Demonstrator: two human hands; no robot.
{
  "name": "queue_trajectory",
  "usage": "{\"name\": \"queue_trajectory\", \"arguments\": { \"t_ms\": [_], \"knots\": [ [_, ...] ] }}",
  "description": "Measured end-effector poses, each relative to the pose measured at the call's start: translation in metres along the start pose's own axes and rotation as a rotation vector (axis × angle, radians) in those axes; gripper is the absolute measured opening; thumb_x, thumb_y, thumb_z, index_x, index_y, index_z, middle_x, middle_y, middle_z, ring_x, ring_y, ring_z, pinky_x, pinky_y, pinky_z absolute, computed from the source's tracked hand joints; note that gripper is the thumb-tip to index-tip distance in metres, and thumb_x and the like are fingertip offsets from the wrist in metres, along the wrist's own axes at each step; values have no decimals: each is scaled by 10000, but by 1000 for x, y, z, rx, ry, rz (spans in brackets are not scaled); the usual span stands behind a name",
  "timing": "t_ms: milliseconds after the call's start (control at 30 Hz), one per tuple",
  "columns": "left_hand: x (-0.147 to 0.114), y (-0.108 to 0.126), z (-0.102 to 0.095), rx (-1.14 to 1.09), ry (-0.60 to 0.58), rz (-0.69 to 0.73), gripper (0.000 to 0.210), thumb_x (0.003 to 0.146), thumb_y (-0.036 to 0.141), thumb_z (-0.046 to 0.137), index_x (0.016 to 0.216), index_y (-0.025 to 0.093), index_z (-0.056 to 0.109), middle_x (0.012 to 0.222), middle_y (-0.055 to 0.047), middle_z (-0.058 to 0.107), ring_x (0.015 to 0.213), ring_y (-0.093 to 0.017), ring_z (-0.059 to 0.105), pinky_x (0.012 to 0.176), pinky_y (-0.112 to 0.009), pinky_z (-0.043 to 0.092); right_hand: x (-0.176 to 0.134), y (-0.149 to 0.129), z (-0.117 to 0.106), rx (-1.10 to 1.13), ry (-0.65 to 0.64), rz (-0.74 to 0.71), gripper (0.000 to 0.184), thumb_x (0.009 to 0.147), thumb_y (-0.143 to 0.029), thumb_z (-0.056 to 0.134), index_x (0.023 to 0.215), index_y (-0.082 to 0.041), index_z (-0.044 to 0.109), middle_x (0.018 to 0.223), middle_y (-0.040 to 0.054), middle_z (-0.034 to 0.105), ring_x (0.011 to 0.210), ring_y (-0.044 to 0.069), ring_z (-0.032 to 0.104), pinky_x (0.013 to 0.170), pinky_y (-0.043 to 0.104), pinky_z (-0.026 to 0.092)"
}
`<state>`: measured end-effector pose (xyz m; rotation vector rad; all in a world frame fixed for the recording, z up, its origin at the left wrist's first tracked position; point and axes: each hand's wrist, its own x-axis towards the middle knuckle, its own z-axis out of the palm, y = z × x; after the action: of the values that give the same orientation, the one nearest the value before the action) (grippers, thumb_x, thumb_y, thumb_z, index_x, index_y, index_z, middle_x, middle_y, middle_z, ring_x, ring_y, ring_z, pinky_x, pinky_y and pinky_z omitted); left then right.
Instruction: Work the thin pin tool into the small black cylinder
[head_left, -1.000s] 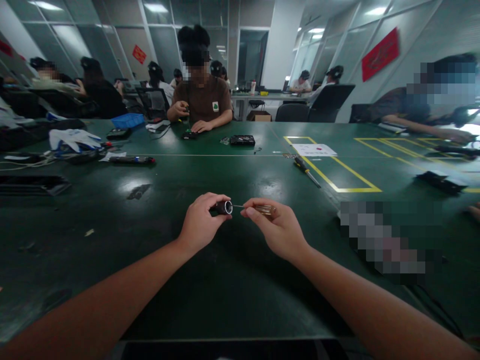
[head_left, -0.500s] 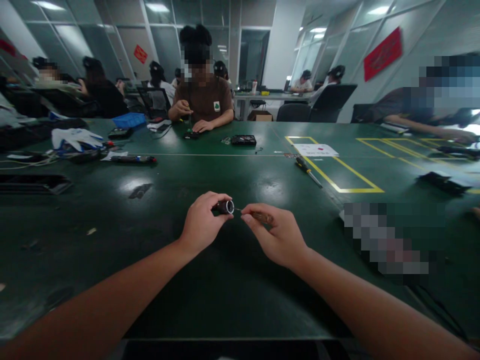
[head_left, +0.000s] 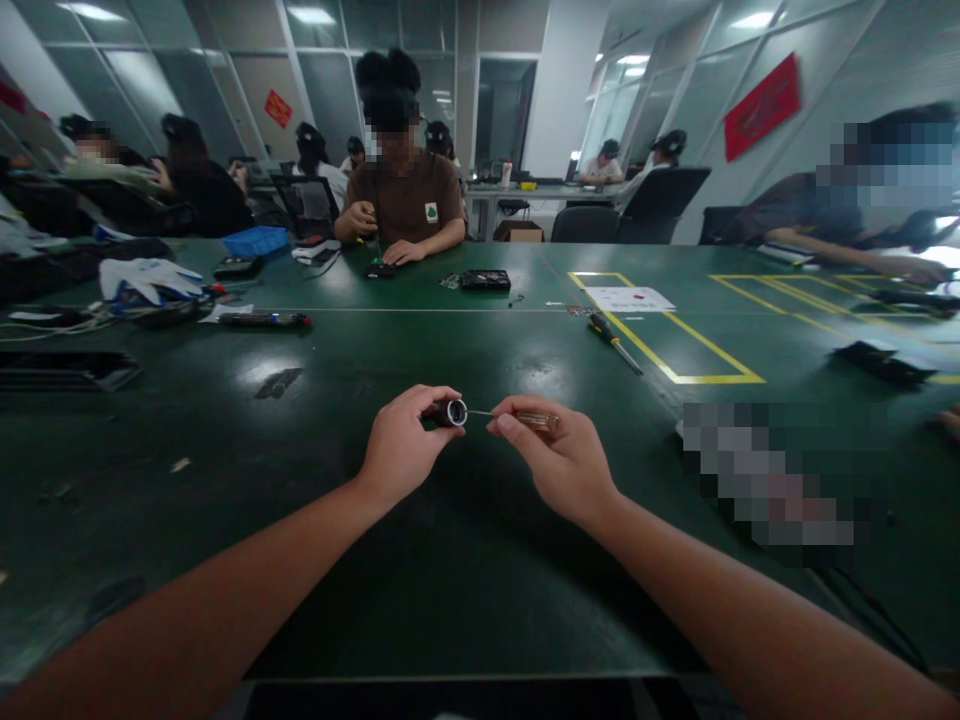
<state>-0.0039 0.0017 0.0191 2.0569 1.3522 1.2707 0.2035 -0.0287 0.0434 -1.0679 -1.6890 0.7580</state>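
Observation:
In the middle of the view, my left hand (head_left: pixel 405 440) is closed round a short black cylinder (head_left: pixel 454 412) that looks like a flashlight. A bright metal ring rims its end, which faces right, and my fingers cover much of its body. My right hand (head_left: pixel 559 455) grips a small screwdriver (head_left: pixel 538 420) by its clear amber handle. The thin shaft points left, its tip at the ringed end; whether it touches cannot be made out. Both hands are held above the green table (head_left: pixel 480 600).
A yellow-black screwdriver (head_left: pixel 615 342) and a paper sheet (head_left: pixel 628 299) lie ahead on the right. A blurred-out object (head_left: pixel 765 485) is right of my arm. White gloves (head_left: pixel 150 280) and a pen-like tool (head_left: pixel 262 320) lie left. A co-worker (head_left: pixel 401 200) sits opposite.
My right hand has shifted slightly right, and more of the screwdriver's shaft and handle shows. My left hand keeps the cylinder nearly in place. The view has moved very little.

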Motion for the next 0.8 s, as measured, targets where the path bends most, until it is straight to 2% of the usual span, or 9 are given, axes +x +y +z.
{"name": "queue_trajectory", "arguments": {
  "t_ms": [200,333,400,567,633,700,800],
  "knots": [
    [-2,-4,2,-25,-5,12,391,746,74,822,1088,245,741,1039,-7,747,917,-191,708,863,-349,560,-4,-10,0,-269,-63,-196,142,978,-243,604,993,-218,742,906,30,784,802,183,735,784,318,554],
    [-2,-4,1,6,-12,30,347,775,117,821,1091,238,746,1061,-14,752,945,-202,709,879,-356,554,-8,-12,0,-327,-127,-345,179,968,-206,579,1059,-189,732,980,68,776,871,196,725,796,320,547],
    [-2,-2,-1,29,-24,47,351,773,103,818,1093,232,751,1075,-20,757,982,-213,706,909,-368,547,-7,-10,0,-292,-129,-297,174,972,-225,583,1052,-197,734,971,63,776,863,196,726,807,330,546],
    [-1,4,-4,106,-105,24,391,774,81,807,1135,226,762,1137,-37,768,1093,-244,685,996,-419,515,5,1,-1,104,11,71,160,944,-334,641,962,-198,722,839,36,771,793,203,748,762,334,571],
    [0,2,-3,105,-133,-9,406,782,90,802,1159,235,761,1158,-37,767,1109,-247,681,1014,-430,509,7,4,0,140,-5,105,168,942,-340,639,968,-195,720,837,36,771,799,204,750,770,339,577],
    [0,-2,0,56,-149,-50,422,790,104,796,1186,241,754,1182,-37,761,1114,-245,685,1024,-428,514,5,2,0,11,-44,8,158,956,-311,617,960,-201,731,863,38,773,823,200,745,786,333,566],
    [0,-8,3,-36,-152,-90,427,823,137,772,1236,239,732,1201,-46,754,1095,-236,702,1007,-415,535,-1,-4,-1,-252,-159,-219,170,970,-256,590,1023,-213,745,945,51,775,861,196,724,817,336,542]
  ]
}}
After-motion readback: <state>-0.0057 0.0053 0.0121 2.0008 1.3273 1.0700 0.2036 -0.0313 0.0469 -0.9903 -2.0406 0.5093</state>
